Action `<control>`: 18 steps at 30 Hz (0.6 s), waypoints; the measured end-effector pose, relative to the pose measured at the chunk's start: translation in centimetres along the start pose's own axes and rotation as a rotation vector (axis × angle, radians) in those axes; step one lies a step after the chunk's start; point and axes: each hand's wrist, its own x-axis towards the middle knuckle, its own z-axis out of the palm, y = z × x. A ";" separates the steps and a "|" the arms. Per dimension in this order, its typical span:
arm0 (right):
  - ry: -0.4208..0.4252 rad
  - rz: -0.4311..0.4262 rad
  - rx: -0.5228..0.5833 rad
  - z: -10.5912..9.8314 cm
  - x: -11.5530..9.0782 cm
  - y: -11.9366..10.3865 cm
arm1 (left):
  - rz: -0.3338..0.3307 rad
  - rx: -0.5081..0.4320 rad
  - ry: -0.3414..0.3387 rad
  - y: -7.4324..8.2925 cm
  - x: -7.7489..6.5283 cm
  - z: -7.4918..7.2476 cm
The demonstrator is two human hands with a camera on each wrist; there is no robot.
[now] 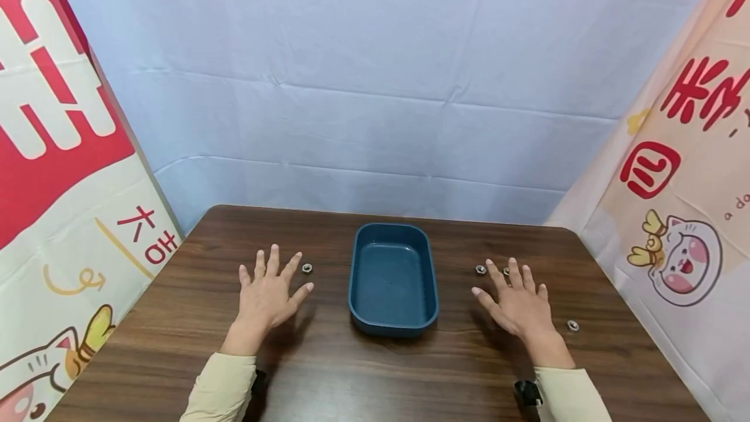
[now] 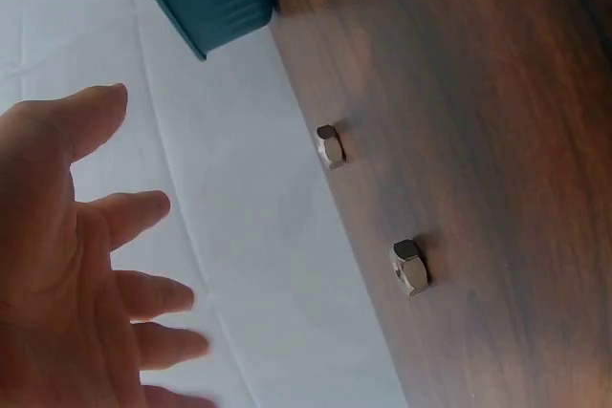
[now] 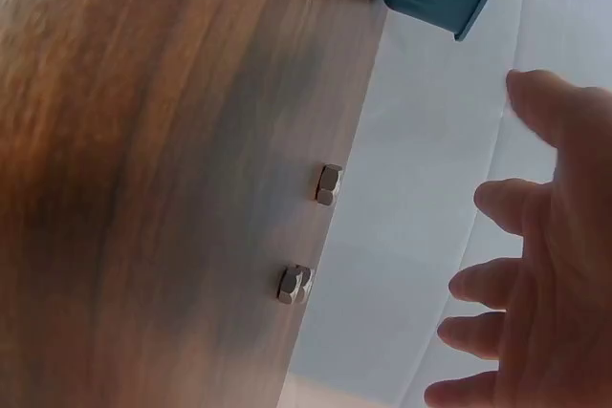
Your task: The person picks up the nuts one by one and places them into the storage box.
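A dark teal rectangular tray [image 1: 394,327] stands on the table between the two hands, with a bare inside. To its left, my left hand [image 1: 266,298] is held over the table with fingers spread, gripping nothing. One metal hex nut [image 1: 307,268] lies just past its thumb and forefinger; the left wrist view has another nut [image 2: 409,268], covered by the hand in the head view. My right hand [image 1: 521,305] is likewise spread and holds nothing. Beyond its fingertips lies a nut [image 1: 480,270], and a second nut [image 1: 507,271] shows partly between its fingers.
A further nut [image 1: 572,325] lies right of the right hand. The brown wooden table [image 1: 363,376] ends at a pale hanging cloth [image 1: 375,96] behind. Printed cloths flank it, a red and white one [image 1: 70,168] at left and a peach one [image 1: 668,213] at right.
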 end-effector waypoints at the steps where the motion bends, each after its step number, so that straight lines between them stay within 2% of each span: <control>1: 0.005 -0.005 -0.010 0.0 0.0 0.0 | 0.011 0.002 0.012 0.0 0.0 0.0; 7: 0.014 -0.055 -0.098 -0.6 0.2 -0.1 | 0.112 0.049 0.110 -0.1 0.2 -0.2; 12: -0.033 -0.056 -0.112 -1.0 0.1 -0.2 | 0.117 0.069 0.093 -0.1 0.1 -0.4; 15: -0.069 -0.025 -0.045 -1.2 0.0 -0.3 | 0.086 0.008 0.061 0.2 0.0 -0.5; 18: -0.083 0.018 0.072 -1.4 -0.1 -0.5 | 0.054 -0.106 0.025 0.8 -0.3 -0.5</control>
